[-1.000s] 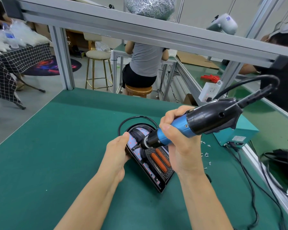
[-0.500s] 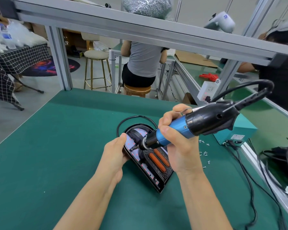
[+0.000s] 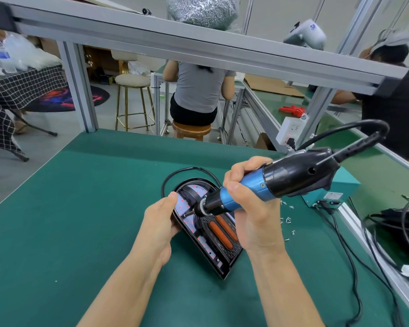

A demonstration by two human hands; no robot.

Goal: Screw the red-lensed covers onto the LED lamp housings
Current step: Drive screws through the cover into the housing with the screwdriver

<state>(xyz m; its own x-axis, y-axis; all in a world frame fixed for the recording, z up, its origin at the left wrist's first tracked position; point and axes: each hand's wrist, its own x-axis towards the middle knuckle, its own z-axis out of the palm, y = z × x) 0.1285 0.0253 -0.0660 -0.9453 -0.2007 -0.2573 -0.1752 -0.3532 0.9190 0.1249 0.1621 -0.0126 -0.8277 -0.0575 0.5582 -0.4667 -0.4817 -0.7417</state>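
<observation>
Lamp housing held flat on the green mat while a powered screwdriver is applied to it.

The lamp housing (image 3: 219, 251), glossy black plastic, arch-shaped, is laid with its long axis running from the squared near end toward the rounded far end, angled leftward. Its left edge is gripped by the curled fingers of the left hand (image 3: 159, 223). The blue-and-black screwdriver (image 3: 269, 185) is wrapped by the right hand (image 3: 250, 208), bit pointing down-left beside the left thumb. Small loose screws (image 3: 287, 220) are scattered just right of the right hand; a teal box (image 3: 335, 190) sits beyond.
</observation>
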